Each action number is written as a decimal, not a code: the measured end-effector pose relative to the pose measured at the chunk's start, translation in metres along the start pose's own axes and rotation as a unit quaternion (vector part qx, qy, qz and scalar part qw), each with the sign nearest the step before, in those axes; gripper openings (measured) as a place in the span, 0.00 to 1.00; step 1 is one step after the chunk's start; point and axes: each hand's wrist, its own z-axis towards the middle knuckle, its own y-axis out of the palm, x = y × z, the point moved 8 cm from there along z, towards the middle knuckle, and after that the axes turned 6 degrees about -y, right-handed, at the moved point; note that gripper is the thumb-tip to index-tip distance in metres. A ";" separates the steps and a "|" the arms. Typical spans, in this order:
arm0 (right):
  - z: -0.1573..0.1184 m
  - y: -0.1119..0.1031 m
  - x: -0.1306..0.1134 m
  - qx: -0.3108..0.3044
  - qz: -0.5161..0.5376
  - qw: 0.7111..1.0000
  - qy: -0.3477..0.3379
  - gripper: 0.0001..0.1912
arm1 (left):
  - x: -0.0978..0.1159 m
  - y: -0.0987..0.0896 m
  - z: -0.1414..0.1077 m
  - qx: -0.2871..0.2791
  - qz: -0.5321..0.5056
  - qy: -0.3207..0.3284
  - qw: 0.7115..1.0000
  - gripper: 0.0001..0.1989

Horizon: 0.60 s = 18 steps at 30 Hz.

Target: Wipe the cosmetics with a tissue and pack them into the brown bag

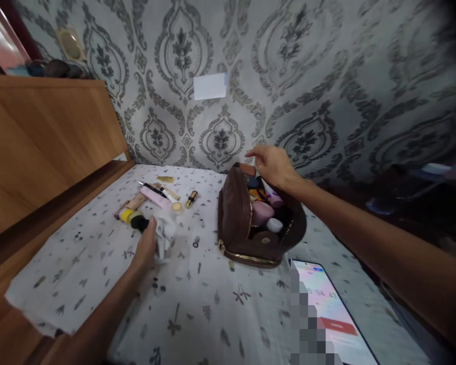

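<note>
A brown makeup bag [231, 208] with gold zippers stands unzipped on the patterned cloth. Inside it are a pink round item [262, 213], a white-capped container [274, 225] and a purple-pink tube [274, 197]. My right hand [275, 165] is at the bag's far rim, fingers bent beside the brown strap [247, 170]; its grip on the rim is partly hidden. My left hand [148, 243] is closed on a crumpled white cloth [165, 233]. Just beyond its fingers lies a dark-capped item [139, 222], touching or nearly touching them.
Left of the bag lie a pink tube [155, 196], a yellow item [127, 215], a gold lipstick tube [191, 199] and a small gold item [165, 179]. A phone [338, 314] lies at the front right. A wooden panel [49, 121] borders the left; a patterned wall stands behind.
</note>
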 end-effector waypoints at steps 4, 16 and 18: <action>-0.006 0.004 -0.065 0.011 0.069 0.995 -0.074 0.19 | 0.029 -0.036 0.024 0.027 -0.038 0.032 0.998 0.19; 0.020 0.164 -0.170 -0.289 0.032 0.952 -0.099 0.19 | 0.051 -0.015 0.010 -0.023 0.201 0.393 0.897 0.15; 0.036 0.194 -0.172 -0.295 0.026 0.952 -0.082 0.19 | 0.042 0.012 -0.016 -0.107 0.247 0.477 0.837 0.12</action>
